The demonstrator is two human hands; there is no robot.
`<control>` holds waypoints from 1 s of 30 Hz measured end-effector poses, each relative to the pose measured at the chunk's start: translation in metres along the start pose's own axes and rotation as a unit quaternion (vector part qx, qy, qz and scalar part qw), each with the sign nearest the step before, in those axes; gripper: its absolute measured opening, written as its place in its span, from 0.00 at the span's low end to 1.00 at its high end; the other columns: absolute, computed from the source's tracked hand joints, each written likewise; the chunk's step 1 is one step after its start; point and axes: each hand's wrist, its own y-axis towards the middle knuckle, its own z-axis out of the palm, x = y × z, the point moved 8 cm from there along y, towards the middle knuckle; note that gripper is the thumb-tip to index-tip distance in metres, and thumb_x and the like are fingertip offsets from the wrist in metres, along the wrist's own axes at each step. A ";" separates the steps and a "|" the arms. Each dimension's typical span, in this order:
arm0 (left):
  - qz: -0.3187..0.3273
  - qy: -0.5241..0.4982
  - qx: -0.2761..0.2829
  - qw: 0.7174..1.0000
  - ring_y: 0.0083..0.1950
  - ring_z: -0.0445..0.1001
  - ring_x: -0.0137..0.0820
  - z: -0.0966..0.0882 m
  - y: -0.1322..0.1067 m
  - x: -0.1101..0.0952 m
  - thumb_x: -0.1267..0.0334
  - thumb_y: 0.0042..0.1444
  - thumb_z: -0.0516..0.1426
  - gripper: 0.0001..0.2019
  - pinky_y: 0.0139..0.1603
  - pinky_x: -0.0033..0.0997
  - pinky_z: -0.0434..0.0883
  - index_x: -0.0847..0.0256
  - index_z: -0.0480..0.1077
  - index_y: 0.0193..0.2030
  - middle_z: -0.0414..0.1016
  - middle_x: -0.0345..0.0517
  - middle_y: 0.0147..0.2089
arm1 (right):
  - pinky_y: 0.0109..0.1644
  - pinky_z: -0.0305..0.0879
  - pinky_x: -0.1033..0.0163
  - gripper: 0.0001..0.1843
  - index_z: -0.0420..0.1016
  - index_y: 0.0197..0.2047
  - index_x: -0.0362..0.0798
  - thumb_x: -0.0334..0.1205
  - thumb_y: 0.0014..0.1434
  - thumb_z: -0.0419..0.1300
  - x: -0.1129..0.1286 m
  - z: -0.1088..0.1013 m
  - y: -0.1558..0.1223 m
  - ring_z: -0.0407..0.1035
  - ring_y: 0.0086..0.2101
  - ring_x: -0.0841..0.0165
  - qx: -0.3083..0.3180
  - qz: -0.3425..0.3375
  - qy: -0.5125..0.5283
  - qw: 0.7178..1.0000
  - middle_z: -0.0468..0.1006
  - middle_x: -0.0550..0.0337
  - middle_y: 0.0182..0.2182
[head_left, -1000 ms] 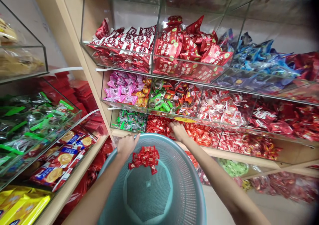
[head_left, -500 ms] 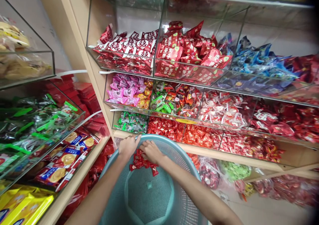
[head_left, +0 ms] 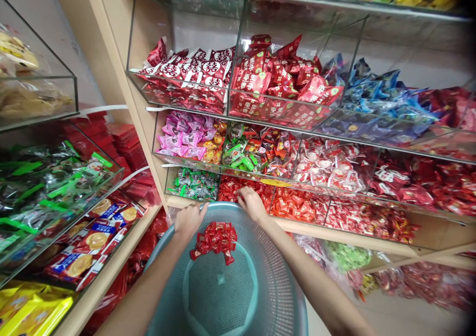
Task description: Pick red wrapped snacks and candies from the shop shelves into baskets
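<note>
My left hand [head_left: 188, 220] is closed around the far-left rim of a teal plastic basket [head_left: 277, 286]. A small heap of red-wrapped candies [head_left: 217, 239] lies inside the basket, towards its far side. Just beyond the rim, my right hand [head_left: 253, 204] is at the front of a bin of red-wrapped candies [head_left: 228, 187]. Its fingers are loosely bent and apart over those candies, and I see nothing held in them; the fingertips are partly lost among the red wrappers.
Clear-fronted shelves hold green-wrapped sweets [head_left: 195, 183], orange-red candies [head_left: 293, 204], pink packets [head_left: 182, 135] and larger red packets [head_left: 253, 83]. At left are biscuit packs [head_left: 92, 239] and yellow packs [head_left: 33, 308]. Bagged sweets [head_left: 347, 254] lie under the bottom shelf.
My right hand has left the heap in the basket and moved up and forward over the rim to the red candy bin. The heap is now uncovered. My left hand keeps its hold.
</note>
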 end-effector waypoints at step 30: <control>-0.019 -0.020 0.018 0.999 0.39 0.73 0.43 -0.006 -0.001 -0.001 0.44 0.56 0.34 0.33 0.40 0.39 0.64 0.66 0.71 0.42 0.75 0.59 0.35 | 0.42 0.57 0.65 0.16 0.70 0.39 0.46 0.41 0.62 0.43 -0.027 -0.018 -0.016 0.64 0.39 0.67 -0.078 0.091 0.073 0.990 0.72 0.53 0.36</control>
